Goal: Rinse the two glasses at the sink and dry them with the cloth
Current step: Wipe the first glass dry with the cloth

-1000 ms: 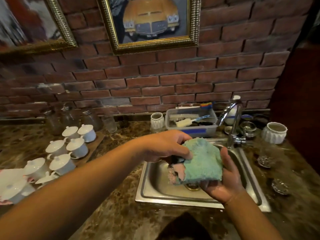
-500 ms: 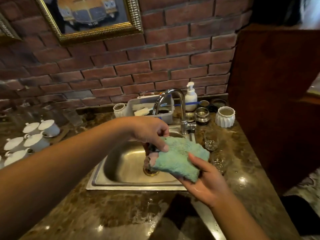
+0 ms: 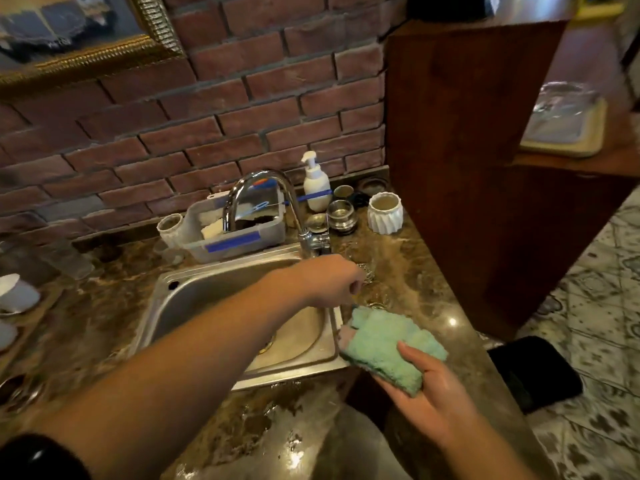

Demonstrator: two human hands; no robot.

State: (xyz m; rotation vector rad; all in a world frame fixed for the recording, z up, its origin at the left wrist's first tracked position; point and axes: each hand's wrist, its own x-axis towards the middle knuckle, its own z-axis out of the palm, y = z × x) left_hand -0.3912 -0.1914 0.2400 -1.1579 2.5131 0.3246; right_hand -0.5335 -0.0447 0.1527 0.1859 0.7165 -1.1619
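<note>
Two clear glasses stand on the wet marble counter just right of the sink: the far glass and the near glass, both blurred. My left hand stretches across the basin, fingers curled down at the far glass; whether it grips the glass is unclear. My right hand hovers over the counter's front right and holds the fluffy green cloth, folded, just in front of the near glass.
The chrome tap arches over the sink's back edge. Behind it are a plastic tub, a soap pump bottle, small metal cups and a white ribbed pot. A wooden cabinet walls the right. White lidded cups stand far left.
My left hand let go of the cloth and reached right to the glasses on the counter. My right hand carried the cloth right, off the sink. The view turned right.
</note>
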